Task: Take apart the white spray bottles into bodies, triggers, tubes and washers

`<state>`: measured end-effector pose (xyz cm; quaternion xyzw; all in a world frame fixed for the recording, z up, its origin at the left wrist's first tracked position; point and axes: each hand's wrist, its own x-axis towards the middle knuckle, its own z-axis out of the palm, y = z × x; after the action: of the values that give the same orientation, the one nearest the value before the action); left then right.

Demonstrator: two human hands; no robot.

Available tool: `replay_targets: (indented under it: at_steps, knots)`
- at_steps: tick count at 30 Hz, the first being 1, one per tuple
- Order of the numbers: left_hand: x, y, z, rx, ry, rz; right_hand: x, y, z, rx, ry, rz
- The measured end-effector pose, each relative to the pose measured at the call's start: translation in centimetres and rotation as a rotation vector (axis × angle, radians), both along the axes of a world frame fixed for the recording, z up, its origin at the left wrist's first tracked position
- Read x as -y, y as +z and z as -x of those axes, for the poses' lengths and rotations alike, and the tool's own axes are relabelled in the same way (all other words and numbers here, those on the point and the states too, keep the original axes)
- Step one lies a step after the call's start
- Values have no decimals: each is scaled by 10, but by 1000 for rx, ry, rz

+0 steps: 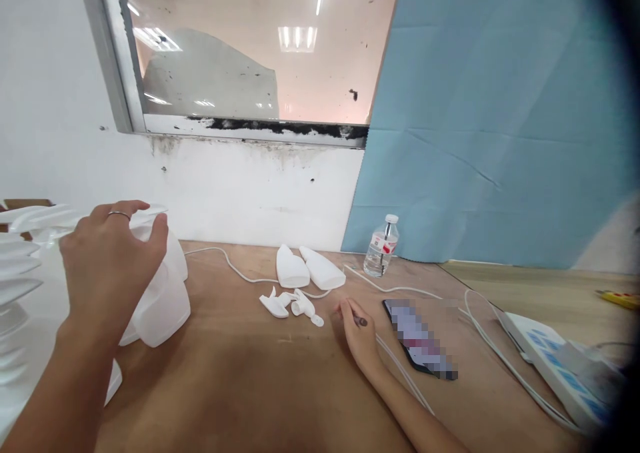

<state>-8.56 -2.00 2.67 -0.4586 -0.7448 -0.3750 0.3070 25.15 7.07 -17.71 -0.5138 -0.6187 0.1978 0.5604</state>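
My left hand, with a ring on one finger, is over a group of white plastic bottles at the left. Its thumb and index finger are apart, with white plastic showing between them; whether they touch it I cannot tell. My right hand rests low over the table, fingers closed round a slim, dark, pen-like tool. Only the tool's rounded end shows. Left of this hand lie small white trigger-sprayer-like parts. Two white bottle-shaped pieces lie behind them, side by side.
A phone lies right of my right hand. A water bottle stands near the wall. White cables cross the brown table towards a power strip at the right. A yellow tool is at the far right edge.
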Motion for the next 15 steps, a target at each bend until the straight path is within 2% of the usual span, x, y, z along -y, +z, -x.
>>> replay_targets:
  at_steps: [2, 4, 9, 15]
  knots:
    - [-1, 0, 2, 8, 39, 143, 0, 1, 0, -13, -8, 7]
    - [-2, -2, 3, -31, 65, 212, 1, 3, 0, -25, -15, 14]
    - [-1, -9, 8, -106, 82, 236, 3, 7, 2, -60, -11, 21]
    - [4, -8, 8, -134, 1, 199, 6, 11, 4, -148, 16, 24]
